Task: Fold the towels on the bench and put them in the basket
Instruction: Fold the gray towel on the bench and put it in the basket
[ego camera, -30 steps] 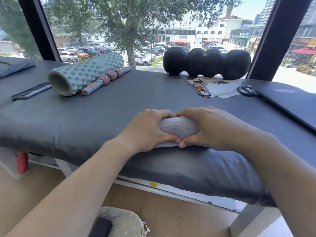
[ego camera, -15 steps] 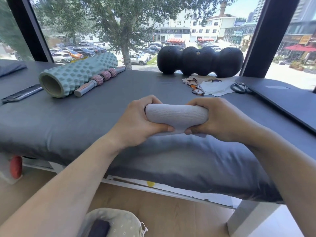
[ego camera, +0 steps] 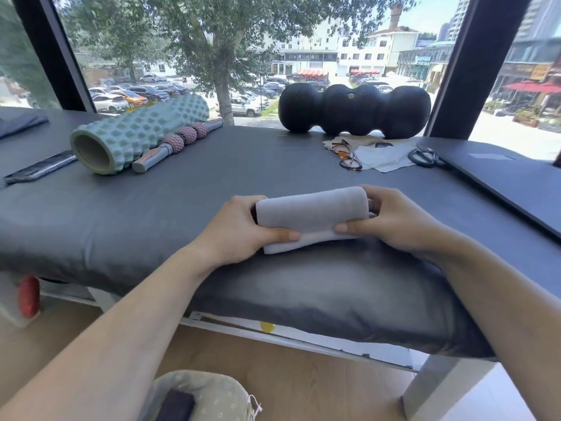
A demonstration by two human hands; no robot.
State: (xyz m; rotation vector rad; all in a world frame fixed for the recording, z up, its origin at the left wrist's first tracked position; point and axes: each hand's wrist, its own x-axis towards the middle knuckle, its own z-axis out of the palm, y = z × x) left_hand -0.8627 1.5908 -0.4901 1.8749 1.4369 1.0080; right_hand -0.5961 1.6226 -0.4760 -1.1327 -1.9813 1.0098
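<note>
A light grey towel (ego camera: 312, 215), rolled into a short thick bundle, is held just above the dark padded bench (ego camera: 151, 214) near its front edge. My left hand (ego camera: 239, 232) grips the roll's left end, thumb under the front. My right hand (ego camera: 394, 220) grips the right end, thumb along the front, fingers behind. A pale fabric basket (ego camera: 206, 396) with something dark inside shows at the bottom edge, on the floor below the bench.
On the bench's far side lie a teal foam roller (ego camera: 136, 135), a pink massage stick (ego camera: 179, 144), a black peanut roller (ego camera: 355, 112), glasses (ego camera: 349, 154) on a cloth, scissors (ego camera: 423, 156) and a phone (ego camera: 39, 168). A dark laptop (ego camera: 510, 177) sits at the right.
The hands have spread apart along the roll toward its ends, showing more of the towel. The roll has lifted slightly off the bench and moved a little away from me.
</note>
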